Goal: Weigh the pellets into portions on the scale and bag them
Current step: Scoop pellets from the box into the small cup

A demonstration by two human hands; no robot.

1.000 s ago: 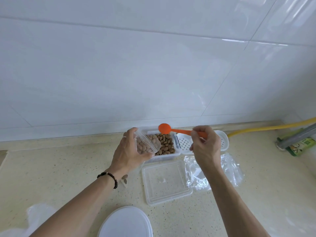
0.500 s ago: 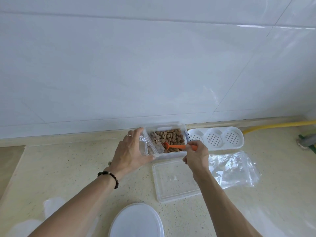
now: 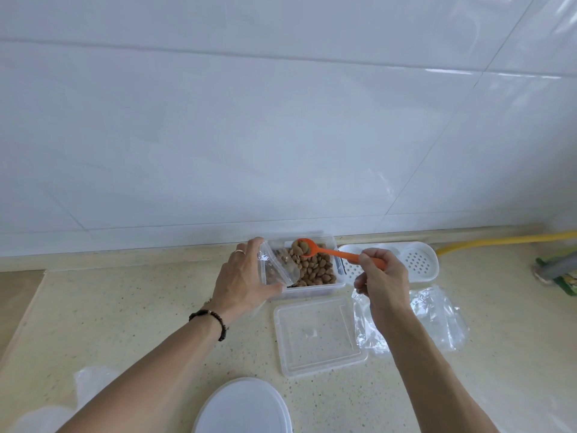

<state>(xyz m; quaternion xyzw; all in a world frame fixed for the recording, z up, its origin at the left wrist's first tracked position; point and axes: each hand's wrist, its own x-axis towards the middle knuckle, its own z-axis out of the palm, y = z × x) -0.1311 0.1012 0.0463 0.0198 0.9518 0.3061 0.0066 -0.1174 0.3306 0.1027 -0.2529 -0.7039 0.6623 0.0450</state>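
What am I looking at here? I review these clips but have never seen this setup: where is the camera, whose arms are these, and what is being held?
There is no machine: a person wears a camera on the head, looking down at their own two hands over a speckled counter. The left hand holds a small clear bag open over a clear box of brown pellets. The right hand pinches an orange spoon loaded with pellets, raised above the box. In front lie the box's lid, crumpled clear bags, a white perforated tray and a round white lid. I cannot see a scale.
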